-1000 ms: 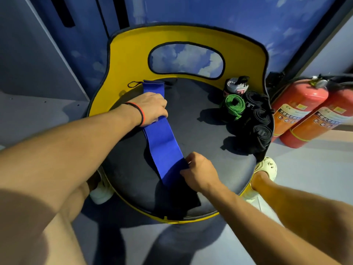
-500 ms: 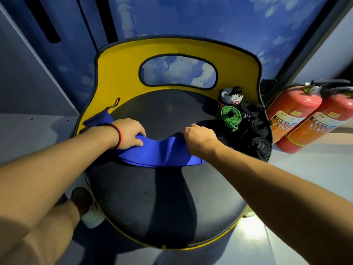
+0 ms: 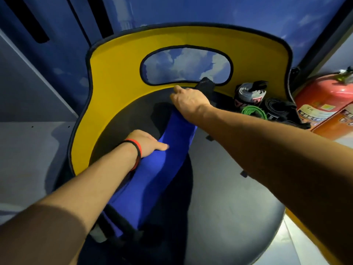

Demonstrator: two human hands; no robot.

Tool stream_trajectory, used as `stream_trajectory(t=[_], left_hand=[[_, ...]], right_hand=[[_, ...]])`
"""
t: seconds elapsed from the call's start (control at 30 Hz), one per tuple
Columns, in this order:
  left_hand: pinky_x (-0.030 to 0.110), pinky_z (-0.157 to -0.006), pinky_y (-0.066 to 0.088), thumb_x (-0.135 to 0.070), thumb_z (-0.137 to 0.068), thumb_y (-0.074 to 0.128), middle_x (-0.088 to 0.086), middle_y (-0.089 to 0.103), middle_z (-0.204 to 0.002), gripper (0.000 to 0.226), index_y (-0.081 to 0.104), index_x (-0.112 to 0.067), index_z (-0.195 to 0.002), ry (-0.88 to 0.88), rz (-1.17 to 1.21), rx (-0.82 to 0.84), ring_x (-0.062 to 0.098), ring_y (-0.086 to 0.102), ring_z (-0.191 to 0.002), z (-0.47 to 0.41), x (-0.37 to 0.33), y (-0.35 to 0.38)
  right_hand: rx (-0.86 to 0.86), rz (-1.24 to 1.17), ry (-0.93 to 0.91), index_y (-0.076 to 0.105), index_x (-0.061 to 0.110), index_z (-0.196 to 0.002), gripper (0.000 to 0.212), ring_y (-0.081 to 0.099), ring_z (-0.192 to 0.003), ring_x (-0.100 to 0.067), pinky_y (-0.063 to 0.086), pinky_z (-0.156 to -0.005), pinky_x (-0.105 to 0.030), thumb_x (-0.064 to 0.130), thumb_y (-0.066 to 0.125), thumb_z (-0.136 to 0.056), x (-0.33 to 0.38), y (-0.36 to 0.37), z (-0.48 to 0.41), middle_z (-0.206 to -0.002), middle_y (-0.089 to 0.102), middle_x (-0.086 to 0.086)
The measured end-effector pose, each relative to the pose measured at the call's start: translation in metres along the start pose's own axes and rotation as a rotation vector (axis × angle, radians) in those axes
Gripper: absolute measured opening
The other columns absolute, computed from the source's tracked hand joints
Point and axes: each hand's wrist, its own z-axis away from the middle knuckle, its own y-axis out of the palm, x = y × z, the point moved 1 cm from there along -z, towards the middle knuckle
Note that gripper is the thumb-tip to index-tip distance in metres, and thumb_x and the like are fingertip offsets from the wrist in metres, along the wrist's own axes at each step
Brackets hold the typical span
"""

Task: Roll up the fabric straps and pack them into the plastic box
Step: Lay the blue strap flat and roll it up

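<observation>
Stretched diagonally across dark chair seat [image 3: 229, 188]: blue strap [image 3: 172, 150]. Clenched round its far, black-tipped end near yellow backrest [image 3: 118, 83]: right hand [image 3: 191, 102]. Resting mid-length, thumb flat on top, fingers hidden, grasp not determinable: left hand [image 3: 145, 144]. Grouped at seat's right rear: rolled straps [image 3: 253, 111]. Just beyond: red fire extinguisher [image 3: 321, 98].

A strap [image 3: 168, 159] runs over the seat [image 3: 229, 197] from near left to far middle. The left hand [image 3: 147, 143] holds it midway, the right hand [image 3: 191, 101] its far end, just before the backrest [image 3: 118, 77]. Rolls [image 3: 252, 104] sit at the seat's far right, with an extinguisher [image 3: 322, 100] right of them.
</observation>
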Motion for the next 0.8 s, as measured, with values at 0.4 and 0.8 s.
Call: stream_trajectory(t=[0.4, 0.8], left_hand=[[0.028, -0.054, 0.042, -0.030, -0.081, 0.084, 0.000, 0.047, -0.055, 0.041, 0.049, -0.013, -0.066, -0.064, 0.418, -0.156, 0.017, 0.045, -0.051, 0.022, -0.008, 0.061], [0.039, -0.084, 0.058, -0.024, -0.093, 0.071, 0.008, 0.069, -0.102, 0.033, 0.060, -0.017, -0.123, 0.001, 0.124, 0.098, 0.025, 0.068, -0.095, 0.115, 0.040, 0.039]], right_hand=[[-0.157, -0.399, -0.093, 0.058, 0.012, -0.131, 0.031, 0.059, -0.112, -0.034, 0.052, -0.090, -0.047, 0.012, 0.047, -0.103, 0.006, 0.001, 0.018, -0.130, 0.057, -0.014], [0.144, -0.816, 0.226, 0.068, 0.017, -0.107, 0.020, 0.067, -0.089, -0.022, 0.054, -0.079, -0.035, 0.034, 0.063, -0.098, 0.007, 0.004, 0.237, -0.103, 0.070, 0.000]])
